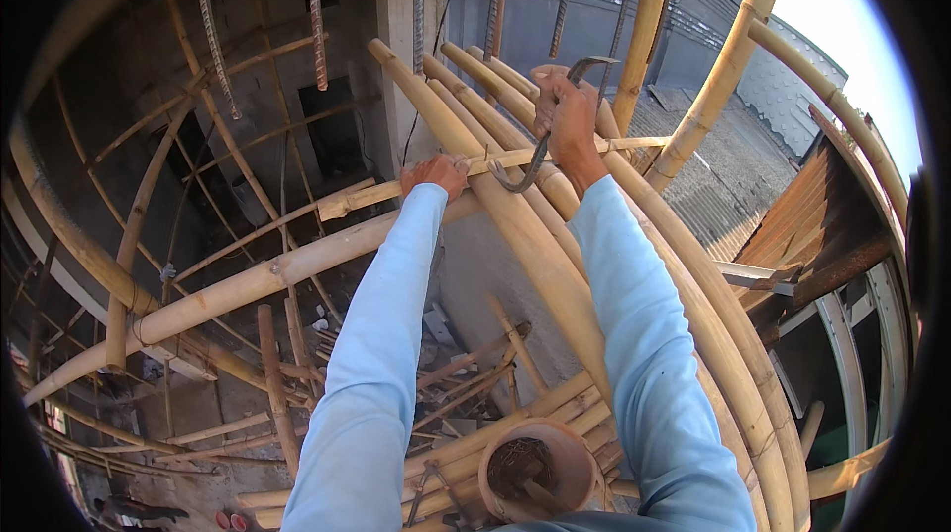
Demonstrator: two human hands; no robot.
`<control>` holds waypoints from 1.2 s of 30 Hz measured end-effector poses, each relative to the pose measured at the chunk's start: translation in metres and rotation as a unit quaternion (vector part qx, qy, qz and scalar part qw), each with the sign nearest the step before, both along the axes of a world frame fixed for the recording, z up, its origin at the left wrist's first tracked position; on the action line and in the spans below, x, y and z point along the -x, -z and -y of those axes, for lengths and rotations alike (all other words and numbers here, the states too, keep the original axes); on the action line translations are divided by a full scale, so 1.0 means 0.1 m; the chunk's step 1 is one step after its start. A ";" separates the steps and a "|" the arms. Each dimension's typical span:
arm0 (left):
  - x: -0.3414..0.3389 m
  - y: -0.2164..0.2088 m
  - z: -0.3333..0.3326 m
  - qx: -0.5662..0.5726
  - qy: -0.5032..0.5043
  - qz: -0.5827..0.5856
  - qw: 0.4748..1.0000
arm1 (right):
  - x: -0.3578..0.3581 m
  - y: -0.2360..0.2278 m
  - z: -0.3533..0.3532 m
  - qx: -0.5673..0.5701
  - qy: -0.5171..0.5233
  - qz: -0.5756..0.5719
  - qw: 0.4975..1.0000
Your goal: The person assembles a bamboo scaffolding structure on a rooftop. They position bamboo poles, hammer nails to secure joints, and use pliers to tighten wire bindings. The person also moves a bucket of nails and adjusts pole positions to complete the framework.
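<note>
My left hand [436, 175] is closed over a split bamboo strip [376, 195], which lies crosswise over several thick bamboo poles [535, 245]. A thin nail-like piece stands up from the strip just beside its fingers. Raised above the poles, my right hand [567, 121] grips a dark curved metal bar [540, 160], hooked at both ends like a small pry bar. The bar's lower hook hangs close to the strip, right of my left hand; whether they touch I cannot tell. Light blue sleeves cover both forearms.
Below me, a bucket [540, 473] holding thin wire-like pieces rests on bamboo poles. Ribbed steel bars [315, 12] hang down ahead. Upright bamboo [718, 86] and a rusty corrugated sheet [817, 205] stand at right. Leftward, a bamboo scaffold [218, 304] spans a deep drop to a cluttered floor.
</note>
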State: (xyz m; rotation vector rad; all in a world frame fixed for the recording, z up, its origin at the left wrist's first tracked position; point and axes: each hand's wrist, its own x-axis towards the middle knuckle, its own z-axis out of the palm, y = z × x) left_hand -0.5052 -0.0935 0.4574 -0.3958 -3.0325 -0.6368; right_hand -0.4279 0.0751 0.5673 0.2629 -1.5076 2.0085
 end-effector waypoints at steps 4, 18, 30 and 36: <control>0.01 0.01 0.05 0.005 -0.005 0.000 1.000 | 0.17 0.03 0.19 0.017 0.009 -0.033 0.999; -0.02 0.03 0.03 0.018 -0.008 -0.025 0.999 | 0.15 0.37 0.36 -0.001 0.262 -0.114 0.958; -0.03 0.06 0.05 0.015 -0.010 -0.047 0.999 | 0.00 0.43 0.28 0.071 0.159 -0.135 0.975; -0.02 0.11 -0.07 -0.011 -0.016 -0.062 0.998 | 0.14 0.60 0.11 0.038 0.158 -0.149 0.975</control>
